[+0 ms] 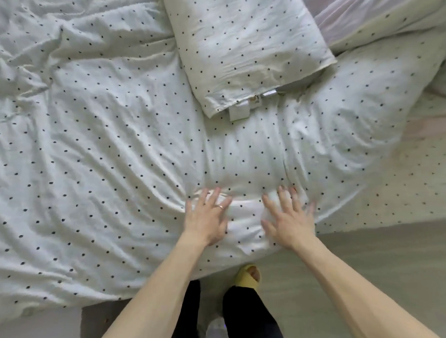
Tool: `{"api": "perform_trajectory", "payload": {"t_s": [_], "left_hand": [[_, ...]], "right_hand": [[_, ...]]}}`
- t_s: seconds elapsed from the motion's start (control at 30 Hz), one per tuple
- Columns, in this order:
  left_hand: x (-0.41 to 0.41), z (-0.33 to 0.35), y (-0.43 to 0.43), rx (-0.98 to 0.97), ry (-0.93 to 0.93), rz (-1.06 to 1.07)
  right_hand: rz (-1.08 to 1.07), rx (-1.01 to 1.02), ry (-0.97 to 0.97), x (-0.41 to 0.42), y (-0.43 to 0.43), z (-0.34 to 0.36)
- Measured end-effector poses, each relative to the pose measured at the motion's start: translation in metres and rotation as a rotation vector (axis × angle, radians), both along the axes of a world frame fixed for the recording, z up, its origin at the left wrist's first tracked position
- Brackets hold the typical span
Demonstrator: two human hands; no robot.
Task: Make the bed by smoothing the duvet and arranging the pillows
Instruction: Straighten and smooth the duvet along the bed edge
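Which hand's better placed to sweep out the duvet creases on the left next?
Probably left. The left hand lies flat on the duvet, bordering those creases; the right hand presses flat farther from them, on the other side.

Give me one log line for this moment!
step: smoothing duvet | left hand: pressing flat | right hand: pressing flat | pillow: on duvet

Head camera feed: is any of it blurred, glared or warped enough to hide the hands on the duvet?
Head view: the right hand is motion-smeared at its fingers, the left hand sharper; light is soft and even, no glare, only shallow shadows in the duvet creases; the wide lens bows the bed edge against the floor; the pillow reads clearly.
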State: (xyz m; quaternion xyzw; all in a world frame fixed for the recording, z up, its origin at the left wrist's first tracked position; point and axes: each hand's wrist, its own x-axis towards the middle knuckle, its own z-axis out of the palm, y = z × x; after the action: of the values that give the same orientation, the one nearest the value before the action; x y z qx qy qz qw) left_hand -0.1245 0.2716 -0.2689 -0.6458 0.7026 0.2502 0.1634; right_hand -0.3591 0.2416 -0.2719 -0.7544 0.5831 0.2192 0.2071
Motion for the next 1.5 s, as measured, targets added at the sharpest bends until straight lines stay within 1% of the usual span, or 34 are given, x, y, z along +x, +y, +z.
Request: {"api": "perform_trajectory", "payload": {"t_s": [0.03,0.07,0.13,0.2,0.23,0.3,0.33,0.37,0.43,0.47,0.57,0.6,0.63,0.67,0.7,0.73,0.8,0.83,0.87,0.9,0.93,0.97,1.0,1.03,1.07,1.1,1.17,1.2,1.23,1.27,1.33,1.4,1.43,1.5], "left_hand": [[-0.008,-0.002,-0.006,0.074,-0.066,0.024],[-0.014,0.0,-0.011,0.124,-0.115,0.069],[-0.041,0.009,-0.035,0.141,-0.159,0.106],[-0.075,0.017,-0.061,0.07,-0.136,0.058],[-0.087,0.019,-0.069,0.019,-0.11,0.019],[-0.115,0.023,-0.089,-0.077,-0.035,-0.085],[-0.126,0.027,-0.099,-0.106,0.005,-0.115],[-0.137,0.03,-0.111,-0.132,0.056,-0.144],[-0.161,0.034,-0.135,-0.171,0.119,-0.219],[-0.173,0.036,-0.147,-0.19,0.137,-0.256],[-0.191,0.035,-0.179,-0.222,0.154,-0.323],[-0.199,0.031,-0.191,-0.226,0.158,-0.342],[-0.203,0.028,-0.2,-0.228,0.181,-0.337],[-0.207,0.026,-0.208,-0.231,0.212,-0.319],[-0.212,0.024,-0.214,-0.243,0.256,-0.296],[-0.216,0.022,-0.217,-0.264,0.302,-0.271],[-0.222,0.018,-0.216,-0.291,0.371,-0.25],[-0.222,0.015,-0.213,-0.283,0.371,-0.262],[-0.223,0.012,-0.209,-0.256,0.332,-0.313],[-0.226,0.007,-0.207,-0.215,0.264,-0.399],[-0.228,0.0,-0.205,-0.164,0.179,-0.492],[-0.231,-0.006,-0.202,-0.107,0.109,-0.567],[-0.233,-0.011,-0.199,-0.07,0.068,-0.605],[-0.234,-0.015,-0.197,-0.066,0.061,-0.625],[-0.236,-0.017,-0.197,-0.083,0.076,-0.645],[-0.236,-0.018,-0.198,-0.11,0.096,-0.676],[-0.237,-0.018,-0.204,-0.15,0.135,-0.742],[-0.239,-0.02,-0.208,-0.154,0.156,-0.763],[-0.245,-0.022,-0.211,-0.14,0.19,-0.76],[-0.251,-0.023,-0.214,-0.116,0.226,-0.741],[-0.262,-0.024,-0.217,-0.077,0.281,-0.691],[-0.271,-0.019,-0.215,-0.083,0.328,-0.631],[-0.276,-0.015,-0.215,-0.117,0.382,-0.606],[-0.285,-0.004,-0.22,-0.215,0.511,-0.564]], "right_hand": [[-0.137,0.076,0.029,-0.024,0.002,-0.006],[-0.277,0.081,-0.007,-0.038,0.008,-0.007],[-0.598,-0.067,-0.222,-0.052,0.011,-0.004],[-1.027,-0.259,-0.484,-0.058,-0.001,0.006],[-1.207,-0.336,-0.562,-0.062,-0.009,0.008],[-1.494,-0.462,-0.639,-0.083,-0.034,0.012],[-1.608,-0.467,-0.68,-0.095,-0.047,0.016],[-1.716,-0.422,-0.757,-0.109,-0.061,0.011],[-1.857,-0.23,-1.057,-0.135,-0.084,0.01],[-1.87,-0.169,-1.177,-0.152,-0.093,0.003],[-1.778,-0.057,-1.371,-0.188,-0.109,-0.04],[-1.747,-0.006,-1.419,-0.194,-0.11,-0.037],[-1.713,0.03,-1.403,-0.191,-0.111,-0.018],[-1.652,-0.013,-1.359,-0.184,-0.111,0.01],[-1.612,-0.191,-1.259,-0.182,-0.107,0.028],[-1.581,-0.432,-1.156,-0.18,-0.096,0.047],[-1.549,-0.875,-0.879,-0.183,-0.054,0.073],[-1.571,-0.996,-0.729,-0.183,-0.028,0.074],[-1.628,-1.022,-0.589,-0.182,-0.003,0.064],[-1.712,-0.917,-0.473,-0.179,0.021,0.048],[-1.782,-0.709,-0.406,-0.177,0.038,0.021],[-1.819,-0.445,-0.412,-0.174,0.046,-0.001],[-1.822,-0.218,-0.461,-0.17,0.047,-0.02],[-1.83,-0.088,-0.53,-0.167,0.045,-0.034],[-1.879,-0.055,-0.619,-0.166,0.039,-0.044],[-1.991,-0.119,-0.769,-0.169,0.03,-0.049],[-2.197,-0.292,-1.186,-0.177,0.015,-0.042],[-2.261,-0.317,-1.4,-0.183,0.009,-0.034],[-2.317,-0.323,-1.538,-0.191,0.006,-0.029],[-2.37,-0.296,-1.624,-0.2,0.003,-0.025],[-2.419,-0.165,-1.693,-0.217,-0.008,-0.014],[-2.287,-0.018,-1.748,-0.234,-0.021,-0.001],[-2.187,-0.021,-1.767,-0.243,-0.031,0.01],[-2.066,-0.144,-1.755,-0.258,-0.057,0.04]]}}
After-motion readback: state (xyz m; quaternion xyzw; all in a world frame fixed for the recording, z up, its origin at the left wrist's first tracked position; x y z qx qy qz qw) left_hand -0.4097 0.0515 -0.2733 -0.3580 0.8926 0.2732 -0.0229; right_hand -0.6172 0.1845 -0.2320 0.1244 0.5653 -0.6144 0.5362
